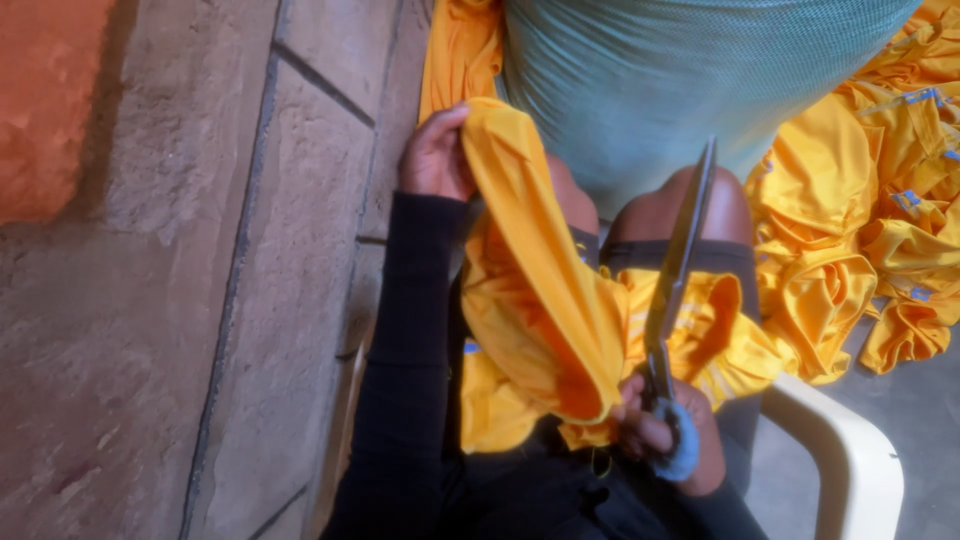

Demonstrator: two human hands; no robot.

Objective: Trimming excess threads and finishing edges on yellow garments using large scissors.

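The person sat on a cream plastic chair (850, 450). Above the chair, the left hand (435, 155) pinched a soft yellow shirt (540, 290) and pulled it tight. The right hand (665, 430) gripped long metal scissors (675, 270), blades up, beside the shirt. No cut showed yet. More crumpled yellow shirts (870, 230) lay piled near a green mesh sack (660, 70).

The left hand's (432, 155) fingertips are tucked behind the fold of the yellow garment (535, 280). The scissors' (675, 270) handles sit buried in the right hand (665, 430), the blades blurred. The green mesh sack (660, 70) and the heap of yellow garments (880, 220) run off the picture's top and right edges. The cream plastic chair (850, 450) shows only one arm.
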